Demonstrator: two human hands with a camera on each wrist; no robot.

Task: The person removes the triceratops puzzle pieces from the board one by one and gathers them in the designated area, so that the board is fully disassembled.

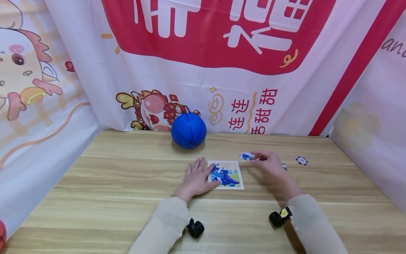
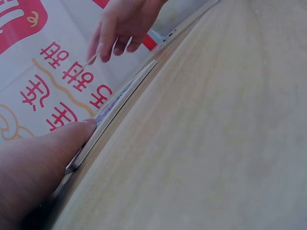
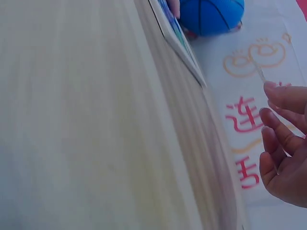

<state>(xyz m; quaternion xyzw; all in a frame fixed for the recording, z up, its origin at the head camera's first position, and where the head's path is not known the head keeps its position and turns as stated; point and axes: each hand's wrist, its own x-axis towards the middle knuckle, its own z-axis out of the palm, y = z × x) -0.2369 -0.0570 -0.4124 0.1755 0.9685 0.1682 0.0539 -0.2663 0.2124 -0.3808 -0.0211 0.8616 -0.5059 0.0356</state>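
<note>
Two-handed work on a jigsaw at a wood-grain table (image 1: 104, 197). The puzzle board (image 1: 240, 180), a pale-bordered square, lies flat on the tabletop, well in from the near edge and right of the table's middle line. Its recess is partly filled with a blue figure on green; bare, paler ground shows toward the board's far right corner.

The left hand (image 1: 197, 179) lies palm down across the board's left edge. Its fingers are straight and slightly apart; the index finger and thumb rest on the board, the others reach onto the wood beside it.

The right hand (image 1: 269, 164) is raised clear of the tabletop, beyond the board's far right corner. Its thumb and index finger pinch a loose puzzle piece (image 1: 246, 156), blue and white, by the edge; the remaining fingers curve loosely, holding nothing. The piece is in the air, apart from the board; both wrist views show it nearly edge-on.

Behind the right hand, a small coloured item (image 1: 284, 166) lies mostly hidden, its kind uncertain. Farther toward the table's far right corner lies a dark-and-white round chip (image 1: 302, 161). A blue ball (image 1: 188, 130) with black seams sits near the far edge, before a printed cloth (image 1: 152, 74).
</note>
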